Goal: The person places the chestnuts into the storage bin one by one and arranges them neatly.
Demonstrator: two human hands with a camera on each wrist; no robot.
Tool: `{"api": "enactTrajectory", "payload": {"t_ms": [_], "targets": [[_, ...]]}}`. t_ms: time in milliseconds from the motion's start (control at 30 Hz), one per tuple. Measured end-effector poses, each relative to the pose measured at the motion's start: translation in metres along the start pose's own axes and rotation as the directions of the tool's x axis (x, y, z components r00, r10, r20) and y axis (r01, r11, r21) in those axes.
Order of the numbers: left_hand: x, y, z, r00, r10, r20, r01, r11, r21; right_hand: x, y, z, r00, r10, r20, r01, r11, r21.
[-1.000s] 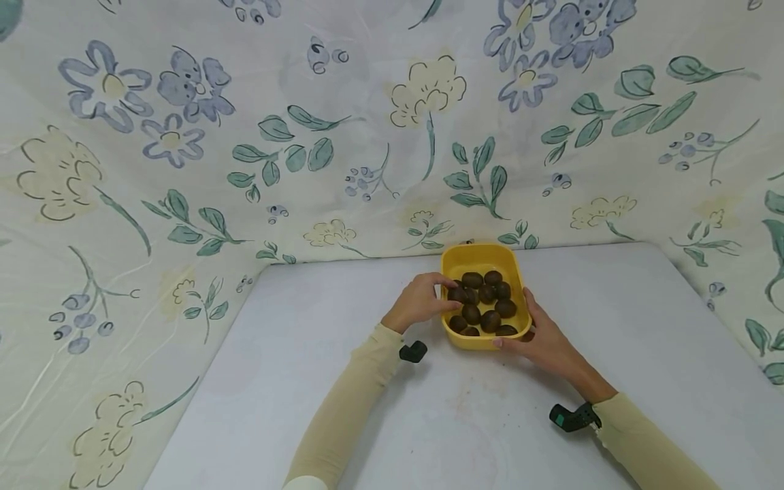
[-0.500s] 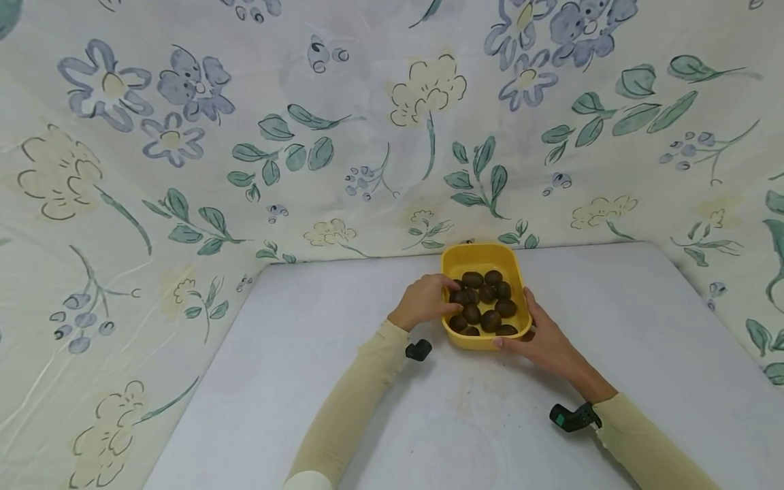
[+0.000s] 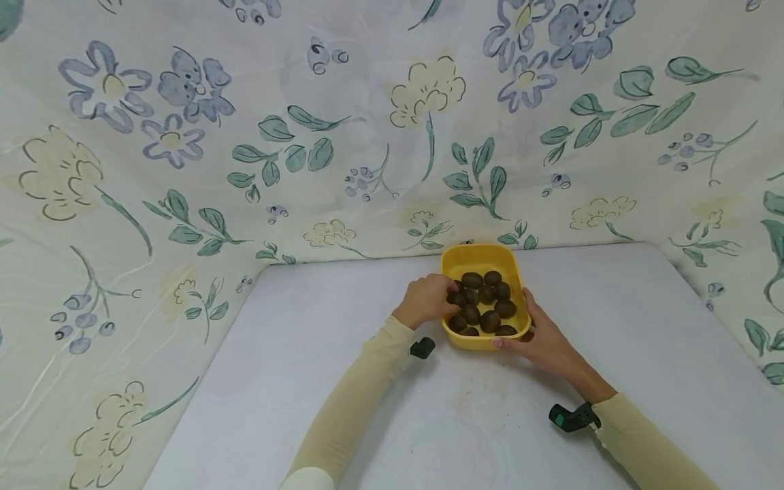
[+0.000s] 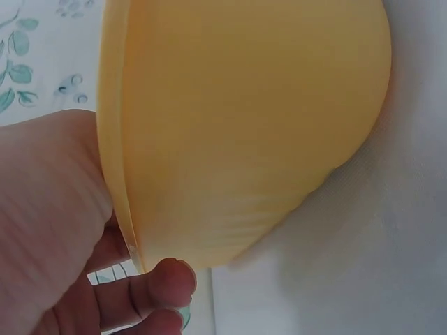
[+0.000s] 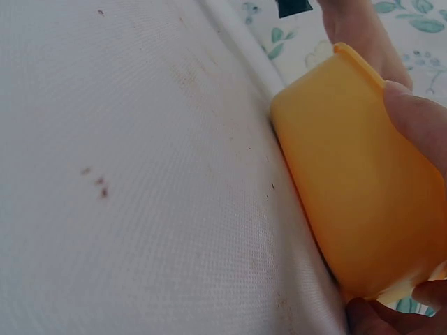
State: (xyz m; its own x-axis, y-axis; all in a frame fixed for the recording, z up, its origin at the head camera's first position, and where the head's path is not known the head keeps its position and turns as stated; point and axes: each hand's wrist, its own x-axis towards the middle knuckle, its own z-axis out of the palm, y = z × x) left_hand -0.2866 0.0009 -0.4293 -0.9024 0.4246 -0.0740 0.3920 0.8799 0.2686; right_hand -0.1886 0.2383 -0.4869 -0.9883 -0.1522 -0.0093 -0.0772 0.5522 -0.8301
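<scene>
A yellow plastic container (image 3: 481, 257) sits on the white table with several dark brown, roundish, chestnut-like pieces (image 3: 490, 321) in it. From the left, my left hand (image 3: 425, 299) reaches over the rim, with the thumb and index finger down among the pieces. Whether they pinch one is hidden. In the left wrist view, other fingers (image 4: 173, 283) hang loosely curled beside the container's outer wall (image 4: 251, 125). My right hand (image 3: 545, 340) grips the near right corner of the container, thumb at the front rim and fingers along the right side.
The white table (image 3: 331, 327) spreads to both sides and in front of the container. A floral-patterned cloth (image 3: 380, 156) rises close behind it. Dark wrist cameras (image 3: 572, 417) sit on both forearms. Small brown specks (image 5: 101, 183) mark the table surface.
My left hand has shifted slightly to the right and turned, its fingertips drawing a little back among the brown pieces. The right hand and the container have stayed in place.
</scene>
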Motion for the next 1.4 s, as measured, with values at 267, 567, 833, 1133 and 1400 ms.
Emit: {"api": "enactTrajectory", "payload": {"t_ms": [267,567,833,1133,1400], "targets": [[0.0009,0.005,-0.0024,0.999,-0.034,0.031,0.033,0.999,0.027,0.0001,-0.0006,0.0004,1.0,0.002,-0.002,-0.002,1.0,-0.006],[0.0046,0.0037,0.0008,0.999,-0.016,0.052,0.013,0.999,0.046,-0.0002,0.0008,0.0013,1.0,0.0,-0.002,0.0,1.0,-0.01],[0.0065,0.004,0.0013,0.998,-0.012,0.055,0.01,0.999,0.037,-0.0009,-0.0004,0.0005,1.0,0.016,0.002,-0.016,1.0,-0.016],[0.0071,0.0056,0.0,0.997,-0.024,0.071,0.022,0.999,0.027,-0.0006,0.0002,0.0007,1.0,0.007,-0.003,-0.007,1.0,-0.025],[0.0086,0.0046,0.0025,0.997,-0.026,0.073,0.024,0.999,0.023,-0.0003,0.0008,0.0015,1.0,0.002,-0.005,-0.002,1.0,-0.03]]}}
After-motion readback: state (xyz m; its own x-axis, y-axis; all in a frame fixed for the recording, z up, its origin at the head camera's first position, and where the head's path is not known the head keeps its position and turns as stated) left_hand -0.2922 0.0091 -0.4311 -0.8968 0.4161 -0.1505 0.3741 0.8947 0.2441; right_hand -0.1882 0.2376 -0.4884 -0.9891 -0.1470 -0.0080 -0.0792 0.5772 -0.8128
